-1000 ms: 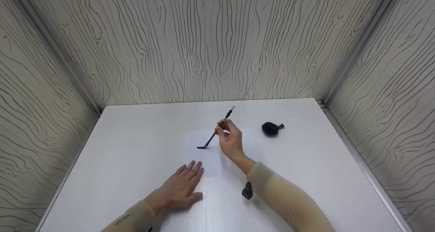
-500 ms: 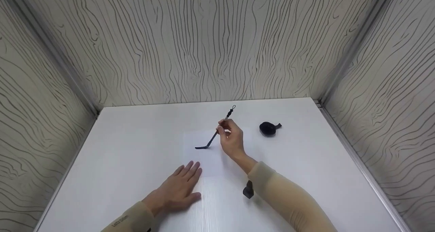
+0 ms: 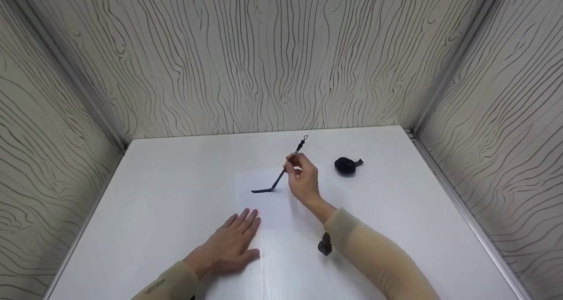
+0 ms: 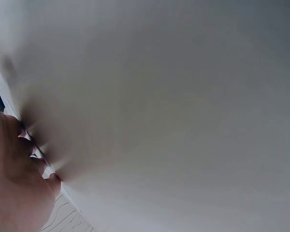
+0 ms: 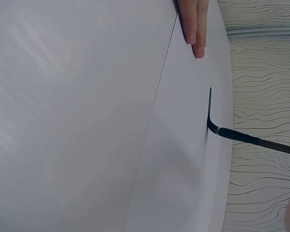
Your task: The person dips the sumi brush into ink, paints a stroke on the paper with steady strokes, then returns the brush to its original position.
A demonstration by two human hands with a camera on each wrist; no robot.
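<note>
My right hand (image 3: 304, 179) pinches a brush (image 3: 280, 177) with a dark handle and a small loop at its top end. The brush leans to the right, its bent tip touching a white sheet of paper (image 3: 275, 214). A black stroke (image 3: 260, 191) runs leftward from the tip; in the right wrist view the bristles (image 5: 212, 126) bend against the paper at the end of this line. My left hand (image 3: 233, 243) lies flat with fingers straight, its fingertips on the paper's lower left part. In the left wrist view only part of that hand (image 4: 19, 179) shows.
A round black container (image 3: 345, 166) with a short piece sticking out to the right stands on the white table (image 3: 176, 172), right of the paper. Patterned panels (image 3: 264, 58) enclose the table at the back and both sides.
My right hand has moved slightly right with the brush, and the black stroke behind the tip has grown longer. The left hand has stayed in place on the paper.
</note>
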